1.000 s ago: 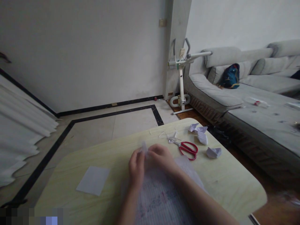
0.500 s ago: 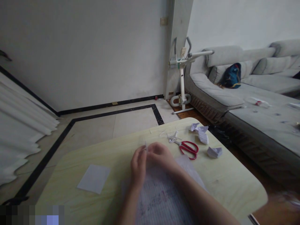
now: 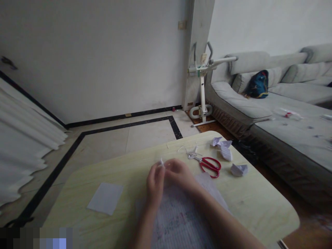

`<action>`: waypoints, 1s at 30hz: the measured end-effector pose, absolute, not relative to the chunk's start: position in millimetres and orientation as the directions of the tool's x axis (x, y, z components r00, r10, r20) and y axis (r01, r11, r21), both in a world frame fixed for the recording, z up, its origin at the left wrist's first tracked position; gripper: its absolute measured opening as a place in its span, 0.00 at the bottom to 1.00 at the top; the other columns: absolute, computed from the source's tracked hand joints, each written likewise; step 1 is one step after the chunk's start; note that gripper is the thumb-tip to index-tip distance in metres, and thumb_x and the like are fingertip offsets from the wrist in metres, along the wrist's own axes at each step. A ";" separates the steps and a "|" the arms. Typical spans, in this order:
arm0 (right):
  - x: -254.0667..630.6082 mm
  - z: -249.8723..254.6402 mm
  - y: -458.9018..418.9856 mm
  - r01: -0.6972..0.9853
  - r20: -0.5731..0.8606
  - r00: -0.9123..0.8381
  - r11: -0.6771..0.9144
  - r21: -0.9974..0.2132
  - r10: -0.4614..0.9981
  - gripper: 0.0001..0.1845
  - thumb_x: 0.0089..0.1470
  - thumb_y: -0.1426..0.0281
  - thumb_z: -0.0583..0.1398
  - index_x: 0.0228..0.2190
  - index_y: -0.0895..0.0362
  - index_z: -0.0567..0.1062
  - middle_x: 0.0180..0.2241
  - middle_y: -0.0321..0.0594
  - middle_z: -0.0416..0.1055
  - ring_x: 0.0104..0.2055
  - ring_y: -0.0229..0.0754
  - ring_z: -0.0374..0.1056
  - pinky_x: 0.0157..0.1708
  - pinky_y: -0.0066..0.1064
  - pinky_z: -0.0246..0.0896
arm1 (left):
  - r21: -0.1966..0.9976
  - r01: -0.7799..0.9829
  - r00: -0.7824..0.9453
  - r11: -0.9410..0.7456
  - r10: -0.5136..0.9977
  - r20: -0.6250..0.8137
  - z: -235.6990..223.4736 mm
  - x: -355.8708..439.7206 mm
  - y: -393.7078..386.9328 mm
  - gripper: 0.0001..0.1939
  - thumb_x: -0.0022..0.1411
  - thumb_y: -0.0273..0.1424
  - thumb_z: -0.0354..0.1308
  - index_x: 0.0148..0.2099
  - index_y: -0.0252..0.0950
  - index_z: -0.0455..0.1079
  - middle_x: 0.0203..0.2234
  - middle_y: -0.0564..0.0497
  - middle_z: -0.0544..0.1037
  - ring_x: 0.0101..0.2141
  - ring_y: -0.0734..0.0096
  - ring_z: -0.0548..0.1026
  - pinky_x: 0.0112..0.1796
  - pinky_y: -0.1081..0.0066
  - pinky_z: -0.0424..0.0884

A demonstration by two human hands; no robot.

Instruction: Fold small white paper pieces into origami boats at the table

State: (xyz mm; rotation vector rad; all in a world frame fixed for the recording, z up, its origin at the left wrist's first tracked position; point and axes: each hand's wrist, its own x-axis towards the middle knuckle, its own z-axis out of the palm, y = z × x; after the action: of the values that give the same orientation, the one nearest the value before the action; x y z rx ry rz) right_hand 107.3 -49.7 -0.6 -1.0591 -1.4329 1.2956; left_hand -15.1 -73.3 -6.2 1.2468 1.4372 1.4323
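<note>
My left hand [image 3: 155, 183] and my right hand [image 3: 180, 174] meet above the middle of the table, fingers closed. Between their fingertips they pinch a small piece of white paper [image 3: 162, 162]; only its thin upper edge shows, and the fingers cover the rest. Under my wrists lies a lined sheet of paper [image 3: 181, 224] with writing on it. Red-handled scissors [image 3: 212, 167] rest to the right of my right hand, their blades among white paper scraps [image 3: 193, 152]. A square white sheet [image 3: 105, 198] lies flat to the left.
Several folded paper pieces [image 3: 225, 153] sit at the right of the pale wooden table [image 3: 259, 204], another folded piece [image 3: 239, 169] nearer. Beyond are a grey sofa [image 3: 282, 103] with a blue bag [image 3: 259, 84], a white exercise machine [image 3: 202, 90] and a curtain [image 3: 23, 152].
The paper between my fingers shows a narrower, more upright edge than before. Both hands stay almost in place, and the whole view has shifted slightly.
</note>
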 end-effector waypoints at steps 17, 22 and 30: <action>107.5 -0.5 -55.6 0.370 0.312 -0.134 0.340 -0.865 0.941 0.15 0.49 0.72 0.59 0.41 0.55 0.72 0.29 0.37 0.72 0.25 0.34 0.64 0.26 0.26 0.59 | 0.957 0.253 -0.262 -0.143 0.942 0.210 -15.8 -13.8 -75.6 0.18 0.60 0.40 0.55 0.49 0.35 0.68 0.42 0.43 0.78 0.44 0.61 0.76 0.44 0.65 0.71; 106.6 -2.2 -54.9 0.429 0.328 -0.107 0.341 -0.836 0.939 0.11 0.49 0.71 0.60 0.37 0.55 0.73 0.29 0.37 0.72 0.26 0.36 0.64 0.26 0.26 0.58 | 0.955 0.247 -0.241 -0.162 0.944 0.223 -16.9 -13.9 -75.1 0.17 0.62 0.39 0.53 0.49 0.35 0.67 0.42 0.43 0.78 0.43 0.62 0.76 0.45 0.64 0.72; 107.9 0.7 -55.8 0.482 0.315 -0.119 0.333 -0.810 0.941 0.02 0.48 0.72 0.59 0.25 0.56 0.71 0.24 0.35 0.69 0.24 0.35 0.61 0.25 0.25 0.54 | 0.953 0.263 -0.296 -0.152 0.927 0.229 -22.7 -15.1 -74.6 0.23 0.57 0.40 0.58 0.52 0.33 0.67 0.38 0.42 0.79 0.38 0.62 0.78 0.39 0.65 0.75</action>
State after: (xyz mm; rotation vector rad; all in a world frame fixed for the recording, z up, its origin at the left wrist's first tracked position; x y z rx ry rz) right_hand 107.9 -55.8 0.7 -1.2769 -1.7446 0.6769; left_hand -15.1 -74.6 -22.7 1.3655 1.5406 1.4847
